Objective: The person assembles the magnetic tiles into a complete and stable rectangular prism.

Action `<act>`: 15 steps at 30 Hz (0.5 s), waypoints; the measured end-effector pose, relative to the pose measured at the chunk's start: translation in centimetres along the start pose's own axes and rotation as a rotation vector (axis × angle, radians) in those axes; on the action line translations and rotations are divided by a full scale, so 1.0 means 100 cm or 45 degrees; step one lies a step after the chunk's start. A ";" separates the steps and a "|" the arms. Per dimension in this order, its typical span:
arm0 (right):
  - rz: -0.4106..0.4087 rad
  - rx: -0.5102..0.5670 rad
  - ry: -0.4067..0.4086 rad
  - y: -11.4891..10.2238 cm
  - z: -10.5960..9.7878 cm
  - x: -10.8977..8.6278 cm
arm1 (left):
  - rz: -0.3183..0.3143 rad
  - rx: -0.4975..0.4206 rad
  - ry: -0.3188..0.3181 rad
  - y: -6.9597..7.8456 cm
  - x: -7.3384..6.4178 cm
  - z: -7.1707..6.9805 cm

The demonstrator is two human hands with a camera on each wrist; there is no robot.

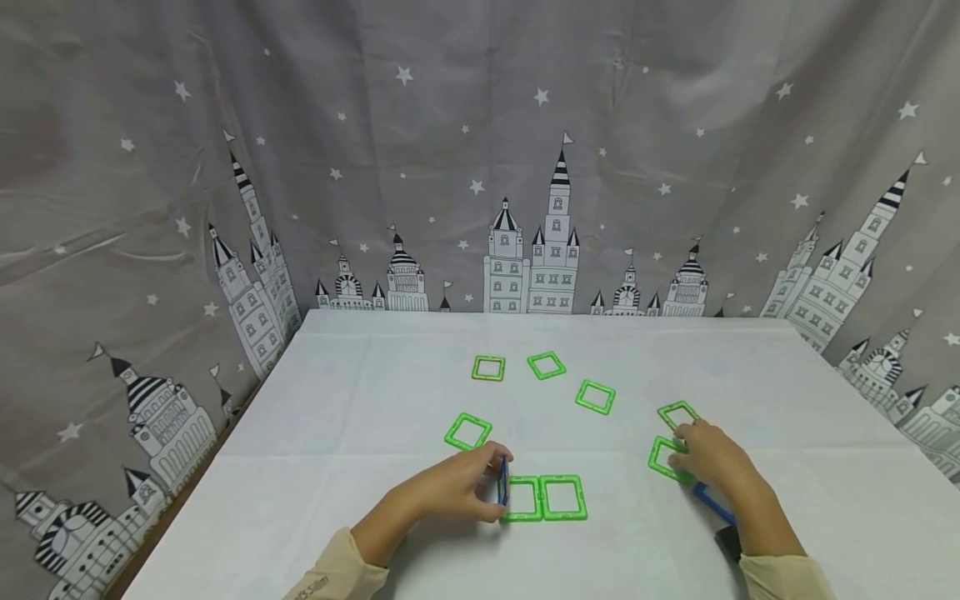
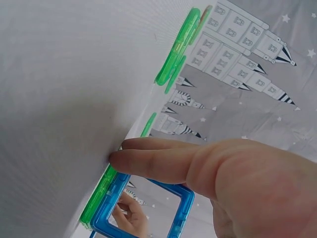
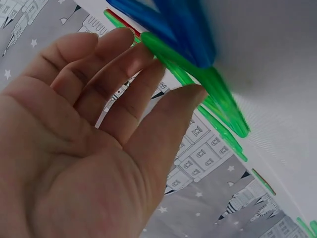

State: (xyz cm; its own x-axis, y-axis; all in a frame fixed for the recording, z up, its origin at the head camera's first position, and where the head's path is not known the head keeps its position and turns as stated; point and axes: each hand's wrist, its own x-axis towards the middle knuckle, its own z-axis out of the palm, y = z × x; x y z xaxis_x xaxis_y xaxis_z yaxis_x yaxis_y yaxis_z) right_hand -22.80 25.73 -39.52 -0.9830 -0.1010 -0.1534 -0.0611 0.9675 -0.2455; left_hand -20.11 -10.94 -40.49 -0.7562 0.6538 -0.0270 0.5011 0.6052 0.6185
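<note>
My left hand (image 1: 457, 487) holds a blue square magnetic tile (image 1: 503, 481) on edge, fingers at its top and thumb at its bottom. In the left wrist view, the blue frame (image 2: 185, 203) stands against a green edge; the thumb is hidden. That upright tile meets the left side of two green square tiles (image 1: 564, 497) lying flat, side by side. At the right, my right hand (image 1: 712, 458) is over a flat green tile (image 1: 660, 458), its fingers loosely bent and spread from the thumb. The right wrist view shows the thumb near this green tile's edge (image 3: 223, 104).
Another blue tile (image 1: 714, 503) lies beside the right wrist, partly hidden. A green tile (image 1: 675, 410) lies just beyond the right fingers. More green tiles (image 1: 596, 397) are scattered farther back, one with a reddish edge (image 1: 488, 368). A grey castle-print curtain (image 1: 480, 167) borders the white table (image 1: 360, 400).
</note>
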 end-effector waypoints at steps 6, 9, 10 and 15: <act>-0.025 -0.022 -0.027 -0.007 0.004 -0.001 | -0.010 0.002 0.001 -0.001 0.000 0.001; -0.054 -0.072 -0.013 -0.011 0.007 -0.002 | -0.012 -0.009 -0.004 0.000 0.000 0.001; -0.061 -0.083 -0.014 -0.013 0.007 -0.001 | -0.013 -0.006 -0.004 0.000 -0.001 0.000; -0.077 -0.059 -0.071 -0.017 0.004 0.005 | 0.015 -0.004 -0.014 -0.002 0.000 0.000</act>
State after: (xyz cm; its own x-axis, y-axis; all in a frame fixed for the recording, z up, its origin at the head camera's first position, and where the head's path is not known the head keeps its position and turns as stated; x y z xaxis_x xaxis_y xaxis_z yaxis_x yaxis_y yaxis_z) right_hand -23.11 23.93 -39.54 -0.9661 -0.1709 -0.1933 -0.1291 0.9688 -0.2115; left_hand -20.16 -11.06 -40.60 -0.7458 0.6656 -0.0285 0.5083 0.5962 0.6215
